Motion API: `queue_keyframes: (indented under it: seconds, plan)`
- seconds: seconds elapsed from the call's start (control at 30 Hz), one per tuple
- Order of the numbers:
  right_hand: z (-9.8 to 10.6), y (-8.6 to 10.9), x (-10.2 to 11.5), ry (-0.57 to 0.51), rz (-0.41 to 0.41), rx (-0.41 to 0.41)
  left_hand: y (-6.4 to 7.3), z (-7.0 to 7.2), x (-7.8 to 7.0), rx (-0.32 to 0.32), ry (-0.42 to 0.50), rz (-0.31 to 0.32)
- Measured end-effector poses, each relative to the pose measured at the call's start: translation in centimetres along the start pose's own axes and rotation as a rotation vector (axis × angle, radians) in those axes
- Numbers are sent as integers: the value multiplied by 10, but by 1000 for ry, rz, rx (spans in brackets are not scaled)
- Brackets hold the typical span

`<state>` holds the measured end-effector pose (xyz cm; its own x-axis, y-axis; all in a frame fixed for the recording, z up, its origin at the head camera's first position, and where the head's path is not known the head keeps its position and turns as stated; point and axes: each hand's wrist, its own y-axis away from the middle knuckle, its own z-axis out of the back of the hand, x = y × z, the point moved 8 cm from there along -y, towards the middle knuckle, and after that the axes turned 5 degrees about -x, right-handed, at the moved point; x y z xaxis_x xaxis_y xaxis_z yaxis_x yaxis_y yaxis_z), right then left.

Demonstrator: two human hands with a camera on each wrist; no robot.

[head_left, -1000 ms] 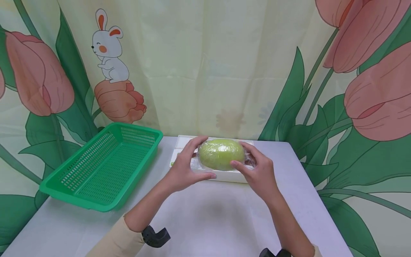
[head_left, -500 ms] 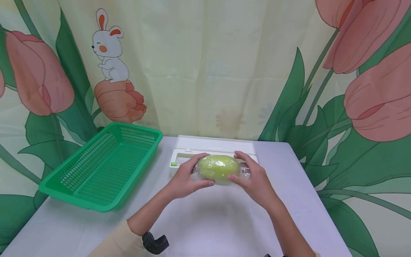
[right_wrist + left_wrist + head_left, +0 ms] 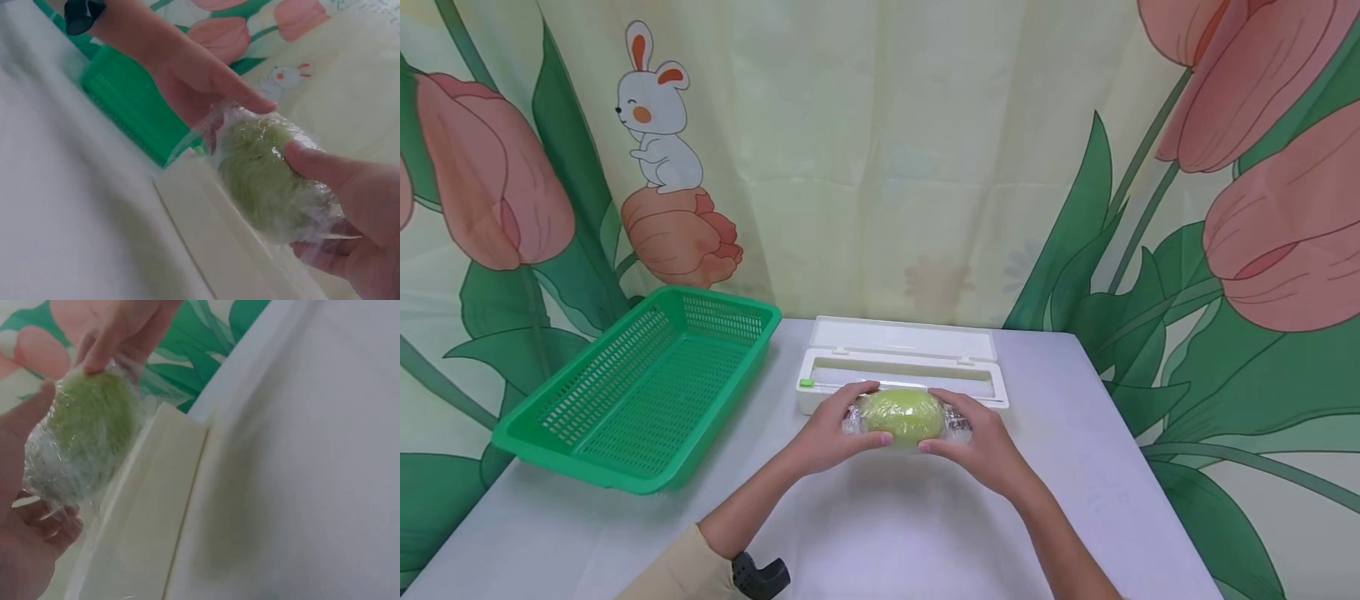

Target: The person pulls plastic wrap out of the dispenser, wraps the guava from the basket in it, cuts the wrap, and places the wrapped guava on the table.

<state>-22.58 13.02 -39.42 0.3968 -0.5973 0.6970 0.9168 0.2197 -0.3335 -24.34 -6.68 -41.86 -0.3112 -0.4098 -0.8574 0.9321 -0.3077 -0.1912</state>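
An oval, pale green melon-like fruit (image 3: 902,415), wrapped in clear, shiny cling film (image 3: 294,215), is held up between both hands. My left hand (image 3: 831,429) grips its left end, thumb in front and fingers behind. On the opposite end my right hand (image 3: 973,442) grips it the same way. Crumpled film bunches at both ends. Just behind the fruit stands a white cling film dispenser (image 3: 805,400), its lid (image 3: 902,339) tipped back, a roll lying inside and a small green slider (image 3: 806,382) at its left. In the left wrist view, the fruit (image 3: 94,419) is above the dispenser's edge.
A green plastic basket (image 3: 625,400) with slotted sides stands on the left of the table. White cloth covers the table (image 3: 910,533). A curtain (image 3: 880,167) printed with tulips and a rabbit hangs behind the table's back edge.
Both hands have brought the wrapped fruit nearer to the person and lower, from over the dispenser to in front of it. The dispenser's roll has come into sight; the basket has stayed put.
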Motion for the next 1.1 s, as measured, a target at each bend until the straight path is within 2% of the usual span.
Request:
queue_keyframes:
  seconds: [0.2, 0.3, 0.47, 0.67, 0.83, 1.1]
  plan:
    - [-13, 3, -23, -3, -103, 17, -4, -5, -1, 6, -111, -184]
    - [-19, 3, -32, 2, -128, 31, -6, -10, 3, 4, -168, -218]
    - [-30, 3, -40, -29, -133, 53, -8, -16, 11, -5, -184, -220]
    - [-36, 2, -46, -83, -142, 16, -12, -21, 16, 21, -213, -207]
    - [-38, 1, -52, -74, -155, 2, -16, -22, 21, 33, -208, -187]
    - [-39, -4, -54, -115, -98, 21, -23, -26, 26, 8, -232, -174]
